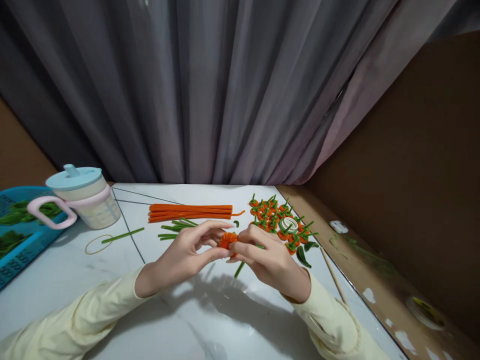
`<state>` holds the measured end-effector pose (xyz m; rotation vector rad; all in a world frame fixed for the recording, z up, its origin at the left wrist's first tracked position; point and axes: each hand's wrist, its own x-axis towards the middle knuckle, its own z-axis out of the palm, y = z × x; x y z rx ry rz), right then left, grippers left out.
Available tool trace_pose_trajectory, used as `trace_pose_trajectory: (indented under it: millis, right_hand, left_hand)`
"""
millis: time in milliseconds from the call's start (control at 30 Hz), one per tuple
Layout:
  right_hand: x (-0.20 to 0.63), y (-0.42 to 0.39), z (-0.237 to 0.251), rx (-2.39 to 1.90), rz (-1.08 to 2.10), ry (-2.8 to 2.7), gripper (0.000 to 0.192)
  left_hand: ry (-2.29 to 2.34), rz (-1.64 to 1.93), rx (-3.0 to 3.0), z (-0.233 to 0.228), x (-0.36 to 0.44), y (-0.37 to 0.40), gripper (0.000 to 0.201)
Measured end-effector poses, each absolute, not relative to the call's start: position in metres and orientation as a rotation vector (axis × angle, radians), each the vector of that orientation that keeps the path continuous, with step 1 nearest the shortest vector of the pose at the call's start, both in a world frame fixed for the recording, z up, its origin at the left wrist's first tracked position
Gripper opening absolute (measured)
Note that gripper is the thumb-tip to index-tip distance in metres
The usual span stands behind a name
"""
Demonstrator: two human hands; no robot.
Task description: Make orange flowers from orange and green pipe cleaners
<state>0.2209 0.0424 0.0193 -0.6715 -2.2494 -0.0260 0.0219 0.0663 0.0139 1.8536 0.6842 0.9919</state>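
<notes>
My left hand (187, 252) and my right hand (268, 257) meet over the white table (210, 320), both pinching a small orange pipe-cleaner pumpkin (227, 240) between their fingertips. A green stem (239, 270) hangs down from it below my right fingers. Just behind my hands lies a bundle of straight orange pipe cleaners (190, 212), with several short green pieces (176, 227) in front of it. To the right sits a pile of finished orange pumpkins with green stems (277, 217).
A cup with a blue lid and pink handle (80, 197) stands at the left, beside a blue tray (18, 240). A rubber band (98, 244) and a green stick (123, 235) lie near it. A wooden skewer (333, 275) lies along the right table edge; a grey curtain (210, 90) hangs behind.
</notes>
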Motion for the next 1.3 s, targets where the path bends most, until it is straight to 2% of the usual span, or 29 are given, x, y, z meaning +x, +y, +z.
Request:
trace_pose_trajectory:
  millis: [100,200,433,667,933,1300]
  right_hand:
    - [0.220,0.041,0.019,-0.676,-0.054,-2.257,0.020]
    - [0.218,0.041,0.017,-0.683,-0.054,-2.243,0.018]
    - [0.214,0.041,0.014,-0.652,0.066,-2.215,0.013]
    - [0.220,0.043,0.015,-0.644,0.143,-2.132,0.020]
    - [0.220,0.042,0.018,-0.599,0.232,-2.123,0.020]
    - [0.220,0.041,0.022,-0.508,0.307,-2.109,0.014]
  left_hand:
    - [0.617,1.018,1.862,0.013,0.022,0.066,0.012]
    - [0.616,1.076,1.952,0.012,0.023,0.066,0.003]
    - [0.590,1.138,1.991,0.007,0.024,0.065,0.012]
    - [0.617,0.944,1.936,0.024,0.016,0.068,0.020]
    - [0.454,1.062,2.423,0.031,0.007,0.078,0.029]
    - [0.151,1.048,2.708,0.028,-0.003,0.086,0.028]
